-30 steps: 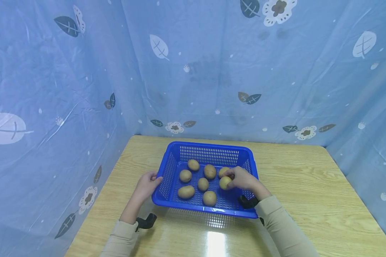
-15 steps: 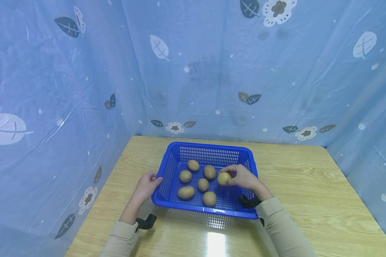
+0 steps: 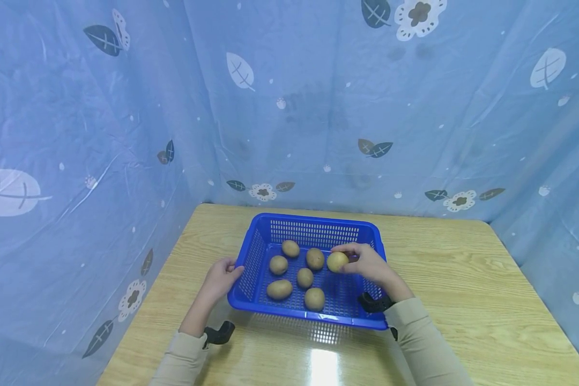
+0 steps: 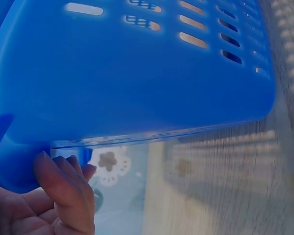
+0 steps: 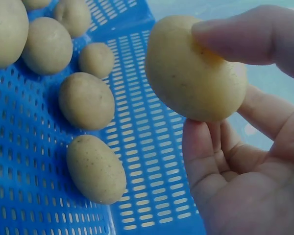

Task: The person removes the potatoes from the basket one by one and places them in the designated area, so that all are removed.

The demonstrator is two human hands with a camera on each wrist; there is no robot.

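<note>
A blue perforated plastic basket (image 3: pixel 318 316) holds several tan potatoes (image 3: pixel 279 289), seen lying apart on its floor. My left hand (image 3: pixel 220 279) grips the basket's left rim; in the left wrist view its curled fingers (image 4: pixel 63 186) hook the rim's edge. Between thumb and fingers, my right hand (image 3: pixel 369 264) pinches a yellowish potato (image 5: pixel 193 68), raised above the basket floor near the right side. In the head view this potato covers the spot where another one lay. Loose potatoes (image 5: pixel 95 169) show beside the right hand in the right wrist view.
The basket stands on a light wooden table (image 3: pixel 444 279) with a glossy reflection near the front. Blue patterned curtains (image 3: pixel 318 134) hang behind it and along both sides. Black wrist mounts (image 3: pixel 219 332) sit at both cuffs.
My right hand has lifted its potato slightly, up and away from the front, so it now covers the potato behind it. The left hand and basket stay put.
</note>
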